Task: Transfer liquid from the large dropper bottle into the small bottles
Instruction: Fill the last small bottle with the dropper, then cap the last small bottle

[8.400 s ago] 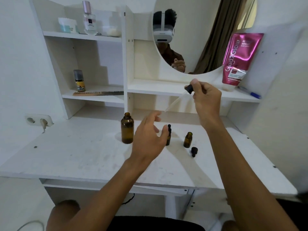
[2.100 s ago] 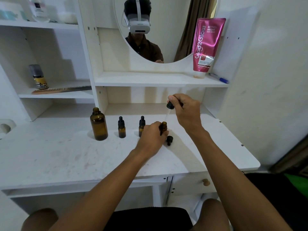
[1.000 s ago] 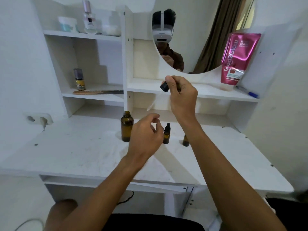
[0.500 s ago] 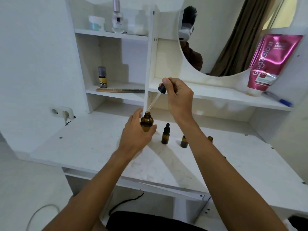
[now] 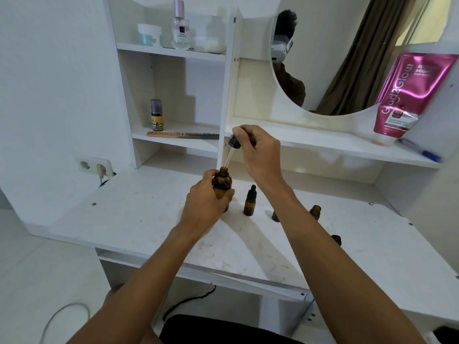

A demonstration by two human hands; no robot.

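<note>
My left hand [image 5: 207, 202] grips the large amber dropper bottle [image 5: 221, 182], which stands on the white desk [image 5: 139, 219]. My right hand [image 5: 258, 155] pinches the black bulb of the dropper [image 5: 234, 142] just above it; the glass tube slants down with its tip at the bottle's open mouth. To the right stand three small amber bottles: one capped [image 5: 250, 204], one mostly hidden behind my right forearm [image 5: 275, 216], and one uncapped [image 5: 315, 212]. A loose black cap [image 5: 336, 239] lies near my right forearm.
Shelves rise behind the desk, holding a comb [image 5: 182, 134], a small yellow-labelled bottle [image 5: 156, 115], a perfume bottle [image 5: 181, 27] and a jar [image 5: 149, 34]. A pink tube [image 5: 407, 95] and a blue pen [image 5: 422, 152] sit on the right shelf under a round mirror [image 5: 347, 53]. A wall socket [image 5: 95, 166] is at left.
My left hand left the small bottles and took hold of the large bottle. My right hand carried the dropper left and lowered its tip to the large bottle's mouth.
</note>
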